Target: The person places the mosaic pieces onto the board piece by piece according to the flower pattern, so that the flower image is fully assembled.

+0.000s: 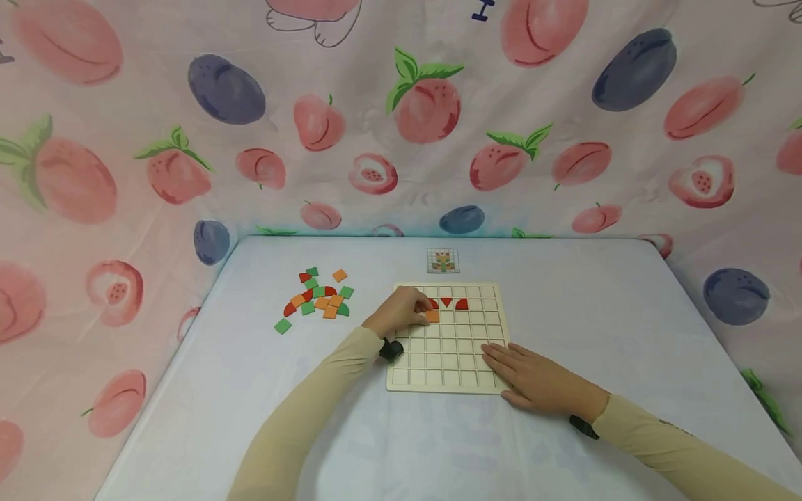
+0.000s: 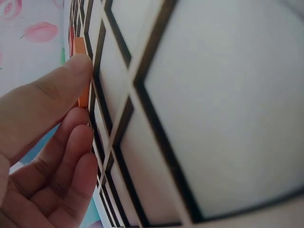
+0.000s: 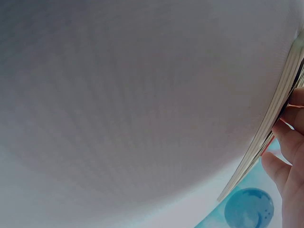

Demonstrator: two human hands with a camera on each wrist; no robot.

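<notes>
Left hand [image 1: 401, 308] pinches an orange square [image 1: 432, 316] between thumb and fingers, over the board [image 1: 450, 361]. Right hand [image 1: 540, 379] rests flat on board's right edge, fingers extended, nothing gripped.

Pale pink cloth [image 1: 432, 174] behind white table [image 1: 576, 292] and along both its sides; print of pink peaches [image 1: 428, 115], some with green leaves [image 1: 441, 70]; cut halves [image 1: 372, 174]; dark blue plums [image 1: 634, 69]; dark letter H [image 1: 483, 10] high up

Fruit-print backdrop [image 1: 370, 83]: one dark-blue character [image 1: 483, 10], top edge, readable as serifed "I" or turned "H"; similar partial character [image 1: 5, 54], left edge, cropped. Right sleeve [image 1: 658, 442]: small dark marking [image 1: 677, 426], illegible.
</notes>
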